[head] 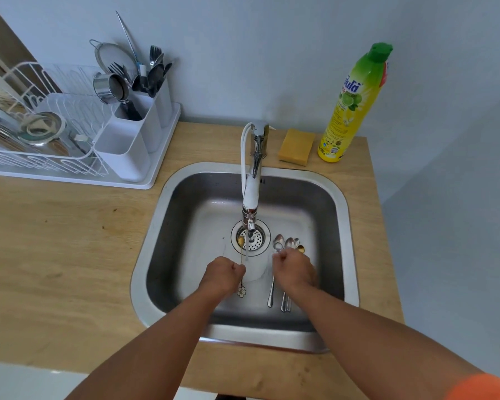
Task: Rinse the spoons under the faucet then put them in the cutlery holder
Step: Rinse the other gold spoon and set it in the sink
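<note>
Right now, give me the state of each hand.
Left hand: closed, fingers pinching the gold spoon near the faucet.
Right hand: closed around the bunch of spoons.

Sponge [296, 146] beside soap bottle [353, 104]

Middles of the silver spoon handles [283, 272] lying on the steel sink floor are hidden under the right hand [293, 271]; whether its fingers grip them cannot be told. Thin gold spoon with flower-shaped end [241, 267]: mid-shaft covered by the left hand [223, 274]. White wire dish rack [26, 125] cut off at the left edge. Yellow dish-soap bottle [354, 105]: small print unreadable.
</note>
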`<state>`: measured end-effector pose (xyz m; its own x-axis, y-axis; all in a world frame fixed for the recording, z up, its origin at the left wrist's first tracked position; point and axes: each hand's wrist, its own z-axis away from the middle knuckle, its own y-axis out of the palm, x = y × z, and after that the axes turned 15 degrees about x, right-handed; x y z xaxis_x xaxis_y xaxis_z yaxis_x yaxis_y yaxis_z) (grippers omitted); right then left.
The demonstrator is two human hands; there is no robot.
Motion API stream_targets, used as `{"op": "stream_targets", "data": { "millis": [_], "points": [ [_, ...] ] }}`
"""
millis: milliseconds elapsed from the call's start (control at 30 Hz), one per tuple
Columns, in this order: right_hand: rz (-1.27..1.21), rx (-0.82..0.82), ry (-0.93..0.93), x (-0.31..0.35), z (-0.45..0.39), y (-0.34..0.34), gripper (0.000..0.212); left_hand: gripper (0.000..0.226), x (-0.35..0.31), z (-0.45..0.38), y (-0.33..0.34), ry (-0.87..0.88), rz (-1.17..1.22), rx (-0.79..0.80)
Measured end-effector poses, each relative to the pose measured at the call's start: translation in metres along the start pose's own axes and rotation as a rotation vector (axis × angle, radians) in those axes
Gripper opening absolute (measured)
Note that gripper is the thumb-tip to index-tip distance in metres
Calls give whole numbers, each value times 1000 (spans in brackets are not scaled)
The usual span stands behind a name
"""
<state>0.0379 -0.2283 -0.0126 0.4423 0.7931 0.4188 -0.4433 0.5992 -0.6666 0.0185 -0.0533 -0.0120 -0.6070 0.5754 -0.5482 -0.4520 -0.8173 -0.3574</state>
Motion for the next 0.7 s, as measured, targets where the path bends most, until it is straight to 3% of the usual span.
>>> {"op": "stream_targets", "data": {
  "millis": [167,300,500,600,700],
  "points": [
    [-344,308,-130,28,-3,11,40,40,-5,6,10,7,-35,17],
    [-460,372,-63,32,-6,14,20,49,-7,11,18,35,-77,17],
    [-427,398,-122,22,-11,10,20,37,-7,12,10,23,37,110],
    [-415,403,-175,19,-12,7,25,32,-9,6,-3,16,128,8],
    [-377,396,-241,17,-14,2,23,19,-11,-2,-17,124,200,-102]
  ]
}}
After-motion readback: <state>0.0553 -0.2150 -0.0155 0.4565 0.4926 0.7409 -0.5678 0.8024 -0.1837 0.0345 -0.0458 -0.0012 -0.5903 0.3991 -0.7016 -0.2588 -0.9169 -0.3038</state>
